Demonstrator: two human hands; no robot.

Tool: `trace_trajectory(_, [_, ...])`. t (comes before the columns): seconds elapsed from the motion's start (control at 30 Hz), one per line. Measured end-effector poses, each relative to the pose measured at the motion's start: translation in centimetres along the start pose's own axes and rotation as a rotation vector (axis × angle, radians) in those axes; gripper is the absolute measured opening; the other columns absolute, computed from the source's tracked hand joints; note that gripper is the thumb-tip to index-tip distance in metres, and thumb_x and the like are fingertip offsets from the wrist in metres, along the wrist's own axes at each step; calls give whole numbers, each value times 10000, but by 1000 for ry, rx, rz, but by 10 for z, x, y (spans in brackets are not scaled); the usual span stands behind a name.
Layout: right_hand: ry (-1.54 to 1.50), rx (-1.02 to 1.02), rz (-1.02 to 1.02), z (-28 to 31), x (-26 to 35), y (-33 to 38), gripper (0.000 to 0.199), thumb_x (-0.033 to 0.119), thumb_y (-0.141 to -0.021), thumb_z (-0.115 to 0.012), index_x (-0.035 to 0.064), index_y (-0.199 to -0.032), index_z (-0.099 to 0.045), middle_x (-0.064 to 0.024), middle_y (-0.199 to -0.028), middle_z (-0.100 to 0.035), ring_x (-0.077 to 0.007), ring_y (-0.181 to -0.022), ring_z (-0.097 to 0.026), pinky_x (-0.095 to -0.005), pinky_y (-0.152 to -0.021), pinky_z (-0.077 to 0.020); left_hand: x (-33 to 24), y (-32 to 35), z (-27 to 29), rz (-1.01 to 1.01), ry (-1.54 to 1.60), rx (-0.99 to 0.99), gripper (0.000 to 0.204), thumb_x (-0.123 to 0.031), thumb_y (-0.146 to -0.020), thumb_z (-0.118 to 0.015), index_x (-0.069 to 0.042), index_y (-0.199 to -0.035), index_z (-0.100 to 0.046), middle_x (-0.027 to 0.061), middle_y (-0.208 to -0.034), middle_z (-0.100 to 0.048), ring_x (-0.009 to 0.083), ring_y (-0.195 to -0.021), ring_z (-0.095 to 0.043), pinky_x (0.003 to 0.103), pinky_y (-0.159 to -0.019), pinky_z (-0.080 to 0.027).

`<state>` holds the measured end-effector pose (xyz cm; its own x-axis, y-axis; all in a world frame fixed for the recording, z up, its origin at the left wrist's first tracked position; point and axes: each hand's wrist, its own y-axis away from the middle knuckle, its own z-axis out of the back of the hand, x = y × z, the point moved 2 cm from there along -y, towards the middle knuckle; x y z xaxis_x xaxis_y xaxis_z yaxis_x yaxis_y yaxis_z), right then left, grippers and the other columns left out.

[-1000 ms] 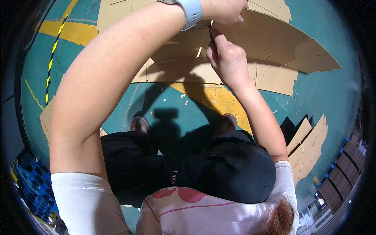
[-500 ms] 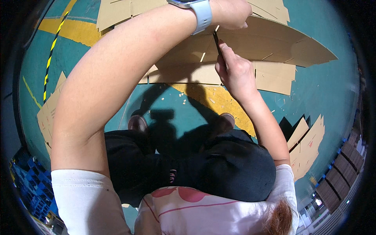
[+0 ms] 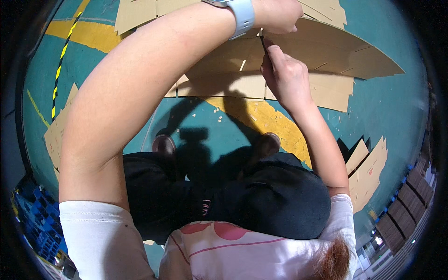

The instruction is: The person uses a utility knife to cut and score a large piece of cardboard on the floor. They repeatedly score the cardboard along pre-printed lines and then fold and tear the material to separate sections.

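Observation:
My left hand reaches across the top of the view, wrist bent, its fingers curled over the upper edge of a folded brown cardboard sheet. That sheet stands tilted, with narrow slots cut through it. Below and right of it, my right hand is closed around a slim black utility knife, the index finger laid along it. The knife's tip meets the sheet at a small bright slot, just under my left hand. How deep the tip goes is hidden. A flat cardboard flap lies along the sheet's lower side.
More flat cardboard lies beyond. Cardboard pieces stand at the right, and another piece at the left. Small scraps litter the green floor and its yellow stripe. My shoes are close below the sheet.
My right hand and the knife have moved slightly up and to the right, toward the slot. My left hand keeps its place on the edge; the sheet has barely shifted.

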<state>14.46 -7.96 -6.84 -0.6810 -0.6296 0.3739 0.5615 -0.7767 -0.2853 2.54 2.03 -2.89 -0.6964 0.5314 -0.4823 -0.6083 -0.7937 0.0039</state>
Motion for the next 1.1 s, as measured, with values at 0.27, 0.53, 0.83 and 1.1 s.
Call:
trace_trajectory(0.27, [35, -24, -17, -6, -1, 9, 428, 7, -782, -626, 3, -1200, -534, -139, -676, -596, -293, -622, -628, -386, -566, -501, -6, -1, 3, 63, 42, 19, 237, -190, -807, -638, 30, -884, -680, 259, -832, -652, 389, -801, -653, 438, -727, -515])
trace_trajectory(0.53, [1, 43, -34, -14, 0, 40, 473, 66, -755, -638, -25, -1204, -520, -125, -662, -590, -269, -605, -617, -382, -540, -503, 3, -8, -3, 29, 21, 37, 248, -193, -808, -649, 30, -914, -673, 258, -839, -653, 386, -814, -655, 436, -734, -517])
trace_trajectory(0.83, [215, 239, -200, -84, -79, 113, 421, 242, -824, -631, 68, -1196, -535, -106, -838, -575, -280, -799, -591, -387, -708, -493, -13, 13, 20, 72, 114, 161, 330, -286, -856, -610, 33, -921, -667, 205, -804, -671, 339, -750, -652, 404, -673, -508])
trace_trajectory(1.1, [-292, 3, -174, -43, -29, 16, 174, 145, -845, -606, 33, -968, -555, -171, -881, -577, -343, -877, -577, -436, -765, -476, 13, 38, 17, 147, 245, 293, 514, -487, -873, -582, -5, -1025, -674, 128, -909, -681, 188, -865, -631, 291, -816, -470])
